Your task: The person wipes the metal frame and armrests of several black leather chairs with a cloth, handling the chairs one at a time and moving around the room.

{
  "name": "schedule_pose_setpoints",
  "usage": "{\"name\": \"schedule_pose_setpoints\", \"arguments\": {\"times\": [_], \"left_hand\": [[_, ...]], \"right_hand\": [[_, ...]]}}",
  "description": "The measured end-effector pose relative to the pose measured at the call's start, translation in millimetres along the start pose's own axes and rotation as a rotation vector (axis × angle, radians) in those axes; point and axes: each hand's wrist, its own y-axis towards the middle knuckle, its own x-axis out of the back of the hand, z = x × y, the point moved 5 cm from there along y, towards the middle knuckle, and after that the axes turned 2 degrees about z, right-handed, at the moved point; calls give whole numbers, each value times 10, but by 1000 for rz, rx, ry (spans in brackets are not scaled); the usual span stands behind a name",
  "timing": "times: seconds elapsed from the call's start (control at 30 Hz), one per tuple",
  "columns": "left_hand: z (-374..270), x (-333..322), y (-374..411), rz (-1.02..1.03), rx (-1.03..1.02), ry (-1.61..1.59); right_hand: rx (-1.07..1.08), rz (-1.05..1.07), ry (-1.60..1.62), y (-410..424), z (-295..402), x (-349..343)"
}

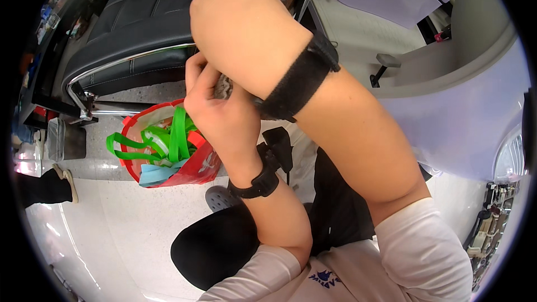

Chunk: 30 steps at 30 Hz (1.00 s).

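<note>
My right hand [247, 29] is raised in front of me with its back to the camera and its fingers bent out of sight, in front of the black tufted chair [138, 12]. A black strap [300, 79] circles the right wrist. Lower and to the left, my left hand [226, 113] has curled fingers close beneath the right hand; they overlap in view, and I cannot tell whether they touch. A small patch of grey, textured material [223, 88] shows between the left thumb and fingers. A black strap with a small device [268, 172] is on the left wrist.
A red shopping bag [205, 163] with green handled bags inside stands on the floor, left of my knees. Nearby are a lidded bin [67, 138] and another person's shoe [69, 182]. A lavender pedicure tub [453, 130] curves along the right, with a small footrest [388, 61].
</note>
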Motion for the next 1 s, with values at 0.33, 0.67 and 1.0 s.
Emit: {"name": "schedule_pose_setpoints", "arguments": {"times": [0.33, 0.67, 1.0], "left_hand": [[-40, -10, -54, 116, 29, -79], [-146, 233, -4, -271, -44, 121], [181, 529, 75, -390, 146, 31]], "right_hand": [[30, -276, 94, -434, -56, 120], [94, -609, 548, -227, 124, 30], [76, -323, 315, 269, 626, -97]]}}
